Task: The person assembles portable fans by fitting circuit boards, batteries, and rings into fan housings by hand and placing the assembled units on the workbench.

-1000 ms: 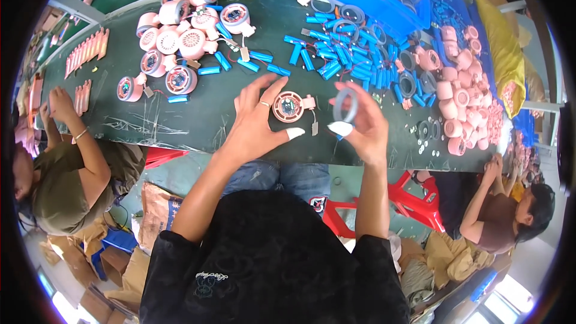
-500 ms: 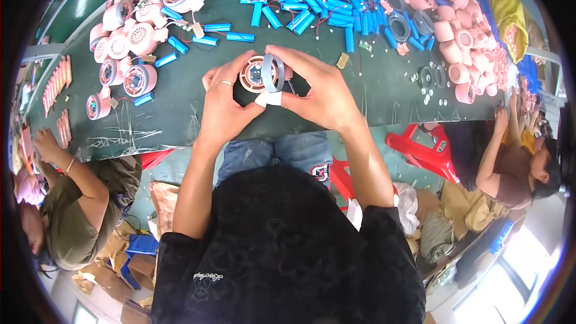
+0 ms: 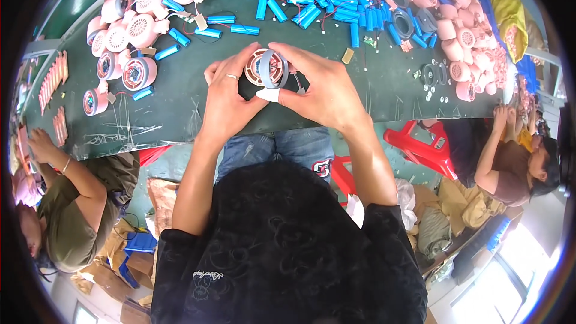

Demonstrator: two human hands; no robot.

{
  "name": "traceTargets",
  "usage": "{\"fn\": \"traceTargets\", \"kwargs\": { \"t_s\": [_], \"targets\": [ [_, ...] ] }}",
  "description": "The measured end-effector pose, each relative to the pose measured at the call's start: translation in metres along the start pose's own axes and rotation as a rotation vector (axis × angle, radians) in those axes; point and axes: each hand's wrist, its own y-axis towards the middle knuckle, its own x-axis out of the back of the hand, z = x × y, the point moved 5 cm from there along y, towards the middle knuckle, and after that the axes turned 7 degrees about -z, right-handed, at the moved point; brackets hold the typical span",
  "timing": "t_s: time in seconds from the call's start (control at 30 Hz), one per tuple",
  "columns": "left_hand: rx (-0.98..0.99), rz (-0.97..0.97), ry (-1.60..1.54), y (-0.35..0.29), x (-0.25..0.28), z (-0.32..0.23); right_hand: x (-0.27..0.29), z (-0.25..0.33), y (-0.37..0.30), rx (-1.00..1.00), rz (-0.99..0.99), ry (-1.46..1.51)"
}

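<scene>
Between my hands, just above the near part of the table, is a round pink fan housing (image 3: 256, 71) with a circuit board showing inside. My left hand (image 3: 231, 93) is closed around its left side, thumb and fingers curved in, a ring on one finger. My right hand (image 3: 327, 93) pinches a grey ring (image 3: 275, 71), which stands tilted over the right part of the housing. A white wrap (image 3: 269, 94) covers the tip of my right thumb. The far side of the housing is hidden by the fingers and the grey ring.
Pink fan housings (image 3: 141, 31) with blue battery cells are heaped at the left. Many blue cells (image 3: 309, 16) with wires lie at the back. More pink housings (image 3: 460, 72) and grey rings (image 3: 429, 74) are on the right. Co-workers sit at both sides; a red stool (image 3: 423, 151) stands right.
The grey ring has turned more face-on and sits more over the housing. Both hands remain around the parts; the whole view has shifted slightly.
</scene>
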Motion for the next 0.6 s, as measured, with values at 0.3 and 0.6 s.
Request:
{"fn": "traceTargets", "kwargs": {
  "t_s": [0.3,0.6],
  "targets": [
    [-0.03,-0.031,-0.036,0.0,0.0,0.003,-0.008,0.02,0.01,0.062,-0.011,-0.196],
    [0.056,-0.014,-0.088,-0.005,0.002,0.012,-0.024,0.035,0.016,0.032,0.051,-0.367]
  ]
}}
